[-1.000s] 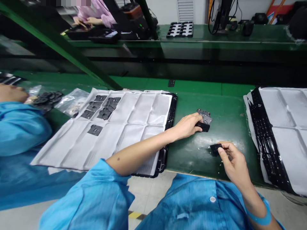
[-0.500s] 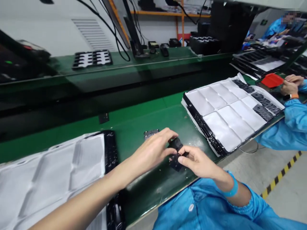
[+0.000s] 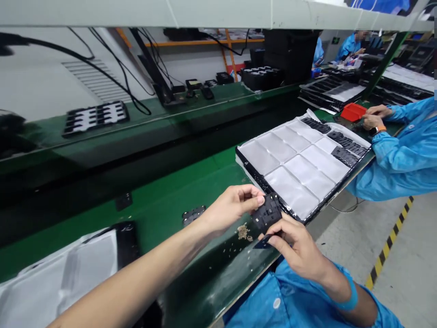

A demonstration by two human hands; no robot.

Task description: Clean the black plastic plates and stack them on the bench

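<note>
Your left hand (image 3: 234, 205) pinches a black plate (image 3: 268, 214) above the green bench (image 3: 205, 278), its detailed face toward you (long axis seemingly rising rightward). Your right hand (image 3: 296, 245) grips a dark piece (image 3: 262, 243) just below.

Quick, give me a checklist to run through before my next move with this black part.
1. Flat, roughly rectangular black part gripped: ok, left hand pinches one edge.
2. Thin, flat dark piece secured: ok, right hand pinches it.
3. Green bench free of loose bits: not ok, a small tan heap and scattered pale specks lie nearby.
4. Black part's hidden face clean: cannot tell.
5. Black tray with white lining apart from the tan heap: ok.
</note>
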